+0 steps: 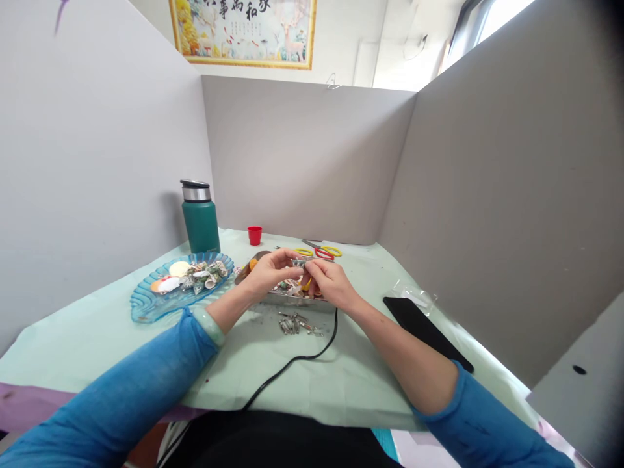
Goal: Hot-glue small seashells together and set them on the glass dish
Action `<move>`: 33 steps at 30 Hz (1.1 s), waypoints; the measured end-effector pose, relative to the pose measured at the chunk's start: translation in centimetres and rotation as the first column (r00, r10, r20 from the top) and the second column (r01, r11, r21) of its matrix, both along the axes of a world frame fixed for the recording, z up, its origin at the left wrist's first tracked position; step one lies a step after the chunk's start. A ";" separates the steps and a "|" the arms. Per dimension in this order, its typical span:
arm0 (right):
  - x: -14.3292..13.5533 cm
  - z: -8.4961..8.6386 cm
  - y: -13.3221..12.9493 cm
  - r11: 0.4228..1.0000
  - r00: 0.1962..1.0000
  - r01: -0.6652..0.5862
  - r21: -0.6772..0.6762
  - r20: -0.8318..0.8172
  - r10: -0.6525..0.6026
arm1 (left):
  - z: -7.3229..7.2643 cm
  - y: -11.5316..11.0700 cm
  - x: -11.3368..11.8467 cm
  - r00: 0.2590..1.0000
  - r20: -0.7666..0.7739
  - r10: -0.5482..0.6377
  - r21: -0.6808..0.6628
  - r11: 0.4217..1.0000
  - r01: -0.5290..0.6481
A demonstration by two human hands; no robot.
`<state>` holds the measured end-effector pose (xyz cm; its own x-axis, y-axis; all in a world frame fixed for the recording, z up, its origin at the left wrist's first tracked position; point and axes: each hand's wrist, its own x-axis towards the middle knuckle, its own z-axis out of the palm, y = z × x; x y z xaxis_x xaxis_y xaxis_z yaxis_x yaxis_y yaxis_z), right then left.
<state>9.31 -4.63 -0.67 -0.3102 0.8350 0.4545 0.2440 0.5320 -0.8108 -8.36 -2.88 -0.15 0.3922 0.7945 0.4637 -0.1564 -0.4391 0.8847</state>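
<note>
My left hand and my right hand meet above a shallow metal tray. Between their fingertips is a small silvery-grey piece, too small to make out its kind. Thumb and fingers of both hands are closed on it. Shells and orange and yellow bits fill the tray, partly hidden by my hands. Just in front of the tray lies a loose heap of small silvery metal pieces.
A blue shell-shaped dish with shells and a green bottle stand left. A red cup and scissors are behind the tray. A black cable crosses the front. A black flat object lies right. Grey partitions surround the table.
</note>
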 end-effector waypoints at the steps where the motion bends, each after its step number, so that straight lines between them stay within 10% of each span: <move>1: 0.0 0.1 0.0 1.000 1.000 -0.015 -0.019 -0.011 0.015 | 0.0 0.0 0.0 1.000 0.005 -0.006 0.000 1.000 0.006; 14: -0.2 0.8 -0.6 0.971 0.991 -0.113 -0.211 -0.088 0.096 | -0.2 0.1 -0.1 0.997 0.065 -0.030 0.006 1.000 0.030; 33: -0.1 0.5 -0.4 0.999 0.999 0.054 -0.004 -0.002 -0.054 | 0.1 0.0 -0.1 0.998 0.044 0.040 0.012 0.999 -0.040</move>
<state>9.22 -5.05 -0.19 -0.2639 0.8523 0.4516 0.2704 0.5148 -0.8135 -8.44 -2.88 -0.06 0.3392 0.8031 0.4898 -0.1774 -0.4567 0.8717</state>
